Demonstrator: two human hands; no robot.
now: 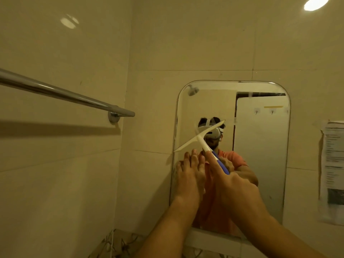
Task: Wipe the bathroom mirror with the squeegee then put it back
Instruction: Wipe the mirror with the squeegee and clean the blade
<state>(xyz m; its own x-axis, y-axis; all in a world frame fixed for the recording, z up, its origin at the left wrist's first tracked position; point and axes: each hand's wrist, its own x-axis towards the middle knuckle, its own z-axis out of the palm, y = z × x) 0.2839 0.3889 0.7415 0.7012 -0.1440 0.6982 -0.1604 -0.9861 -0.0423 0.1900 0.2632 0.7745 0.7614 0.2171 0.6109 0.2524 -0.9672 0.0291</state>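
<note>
1. My right hand [230, 185] grips the squeegee [200, 136] by its blue and white handle, fingers curled round it and thumb laid along the top.
2. The squeegee is in the centre of the frame, in front of the left half of the mirror [260, 155]. Its pale blade is tilted, the lower end at the mirror's left edge and the upper end higher and to the right.
3. I cannot tell whether the blade touches the glass.
4. My left hand [188, 177] holds nothing. Its fingers are straight and close together, pointing up just below the blade, over the lower left part of the mirror. Whether they touch the glass is not clear.
5. The two hands are just beside each other, the left one left of the handle.
6. A metal towel rail [65, 94] crosses the left of the frame on the tiled wall.
7. A printed paper sheet [333, 174] hangs on the wall at the right edge.
8. A ceiling light [316, 3] glows at the upper right.
</note>
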